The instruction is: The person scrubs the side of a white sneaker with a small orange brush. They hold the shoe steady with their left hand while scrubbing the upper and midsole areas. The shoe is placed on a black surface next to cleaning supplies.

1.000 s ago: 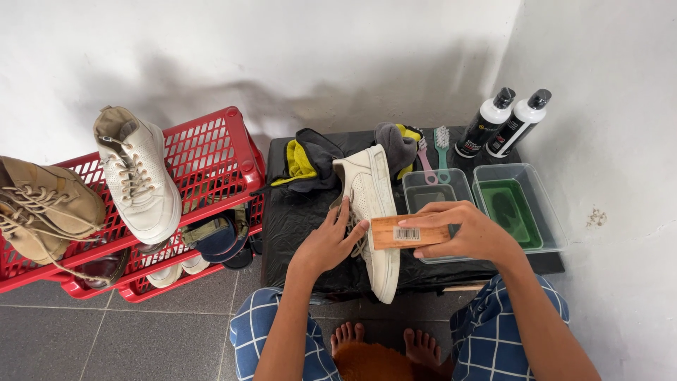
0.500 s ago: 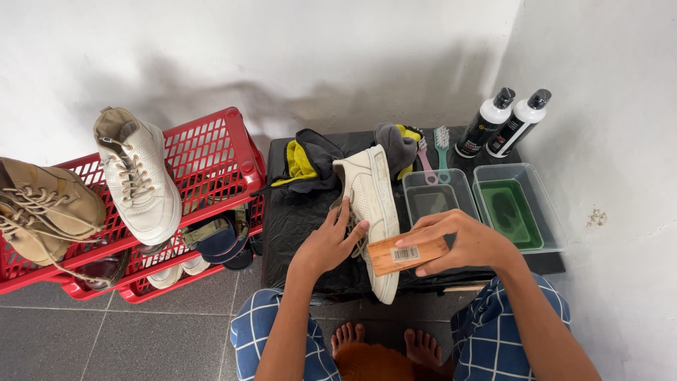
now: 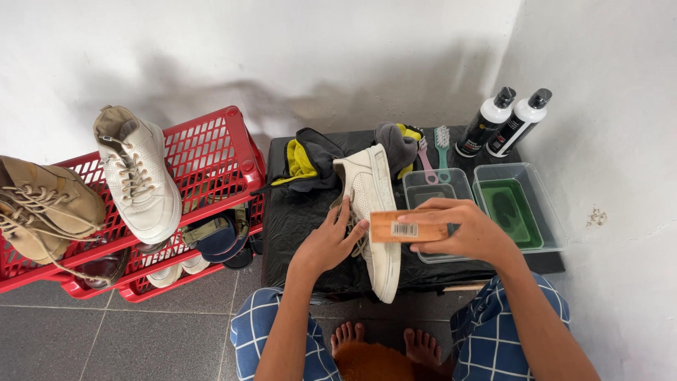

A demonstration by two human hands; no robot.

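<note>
A white sneaker (image 3: 375,204) lies on its side on a black-covered table (image 3: 296,212). My left hand (image 3: 328,243) rests on its laces and holds it steady. My right hand (image 3: 465,229) grips a wooden-backed brush (image 3: 405,227) that lies across the shoe's side, just in front of a clear tub.
Two clear tubs (image 3: 434,190) (image 3: 522,208), one with green liquid, stand at the right. Two bottles (image 3: 504,121), small brushes (image 3: 434,148) and cloths (image 3: 307,159) sit at the table's back. A red rack (image 3: 211,152) with shoes (image 3: 137,176) (image 3: 42,208) stands left. Walls close off the back and right.
My right hand has shifted the brush a little along the sneaker's side, first down, then back up. My left hand has stayed on the laces.
</note>
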